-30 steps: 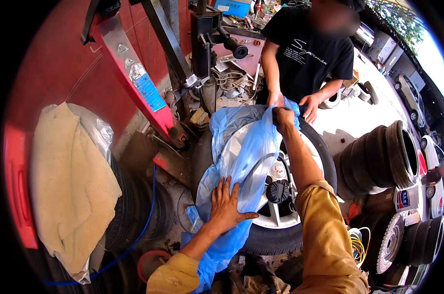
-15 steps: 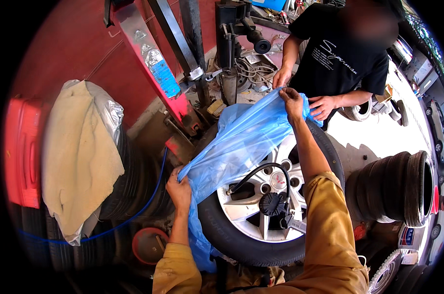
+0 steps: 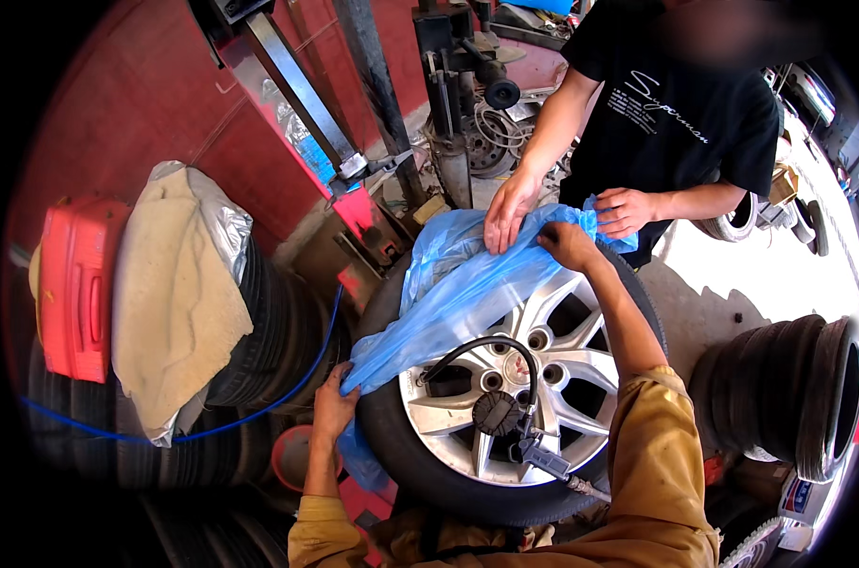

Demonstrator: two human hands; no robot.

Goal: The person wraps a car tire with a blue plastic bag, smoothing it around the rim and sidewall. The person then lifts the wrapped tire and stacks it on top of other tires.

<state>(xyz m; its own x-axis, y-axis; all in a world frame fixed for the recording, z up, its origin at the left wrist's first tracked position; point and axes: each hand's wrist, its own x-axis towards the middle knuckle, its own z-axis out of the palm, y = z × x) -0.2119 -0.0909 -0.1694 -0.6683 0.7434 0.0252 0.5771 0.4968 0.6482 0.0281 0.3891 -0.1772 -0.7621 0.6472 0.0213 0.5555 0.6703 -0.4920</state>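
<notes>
The left hand point(image 3: 335, 407) pinches a gathered edge of blue plastic film point(image 3: 458, 308) at the left edge of the wheel point(image 3: 518, 371). The right hand point(image 3: 569, 244), fingers curled over, grips the film's other end above the far side of the wheel. The film stretches between them, lying across the wheel's far left part, with a loose end hanging below the left hand. On the wheel's spoked face rest a black hose point(image 3: 486, 343) and a round black gauge point(image 3: 497, 414). Beyond the wheel stands a co-worker point(image 3: 676, 133), one hand point(image 3: 512, 213) over the film with fingers loosely bent, the other hand point(image 3: 626, 213) at its bunched end. Right of the wheel is a tyre stack point(image 3: 775, 388); well to its left, a beige cloth point(image 3: 183, 293) drapes over tyres point(image 3: 245, 355) beside a red case point(image 3: 74, 293).
</notes>
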